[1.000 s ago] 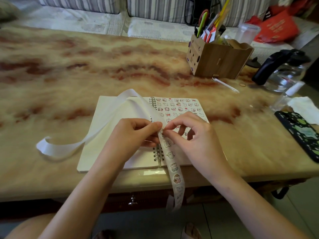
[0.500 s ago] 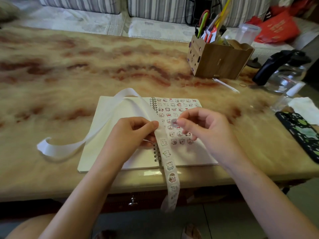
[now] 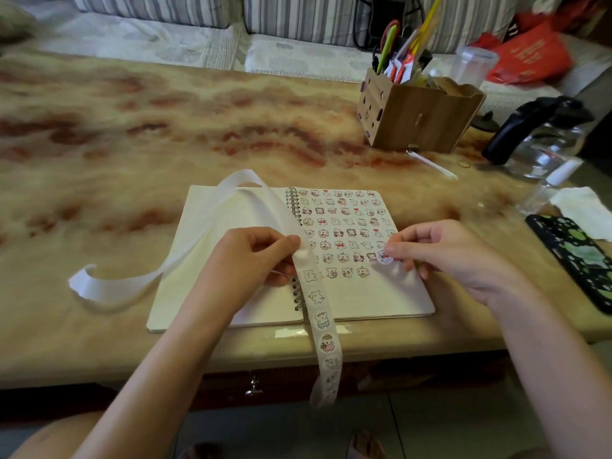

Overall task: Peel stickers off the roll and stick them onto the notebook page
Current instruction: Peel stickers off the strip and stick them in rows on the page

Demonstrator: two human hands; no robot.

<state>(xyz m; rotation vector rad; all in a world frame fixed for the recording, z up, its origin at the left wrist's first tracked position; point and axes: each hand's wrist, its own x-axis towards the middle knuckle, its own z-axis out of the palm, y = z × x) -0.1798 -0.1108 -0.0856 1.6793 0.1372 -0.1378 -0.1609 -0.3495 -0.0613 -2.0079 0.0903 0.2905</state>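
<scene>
An open spiral notebook (image 3: 381, 299) lies near the table's front edge, its right page covered with rows of small animal stickers. A white sticker strip (image 3: 323, 323) runs over the spiral binding and hangs off the table edge; its bare backing loops away to the left. My left hand (image 3: 251, 260) pinches the strip by the binding. My right hand (image 3: 443, 250) pinches a round sticker (image 3: 384, 258) at the right end of a lower row on the page; whether it touches the paper I cannot tell.
A wooden organiser (image 3: 420, 117) with pens and scissors stands at the back right. Beside it are a glass kettle (image 3: 543, 140) with a black handle, a small bottle (image 3: 546, 190), a tissue (image 3: 583, 207) and a patterned phone (image 3: 583, 260). A striped sofa runs behind the table.
My right hand peeled a sticker off the strip, lifted it and carried it right and down to the page. My left hand kept its hold on the strip.
</scene>
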